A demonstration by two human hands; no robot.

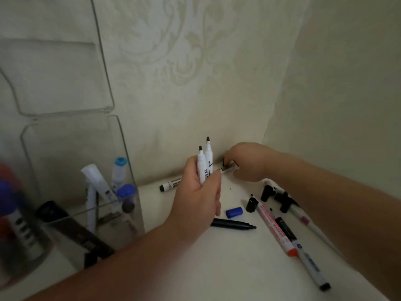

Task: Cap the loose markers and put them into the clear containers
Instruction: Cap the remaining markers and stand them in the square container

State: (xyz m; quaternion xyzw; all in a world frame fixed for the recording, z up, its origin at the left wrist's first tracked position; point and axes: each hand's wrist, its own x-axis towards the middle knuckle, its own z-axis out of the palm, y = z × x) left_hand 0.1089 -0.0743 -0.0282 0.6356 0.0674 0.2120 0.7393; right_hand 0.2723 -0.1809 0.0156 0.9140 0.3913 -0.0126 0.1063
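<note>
Left hand (198,193) fingers wrap two white markers (204,169), felt tips bare; right hand (249,161) fingers pinch slim dark marker (227,167).

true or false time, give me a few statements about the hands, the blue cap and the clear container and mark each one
1. The left hand holds two uncapped white markers, tips up. True.
2. The blue cap sits on a marker. False: it lies loose on the table, beside the black marker.
3. The clear container holds no markers. False: several stand in it.
4. The right hand grips a thin pen at the foot of the wall. True.
</note>
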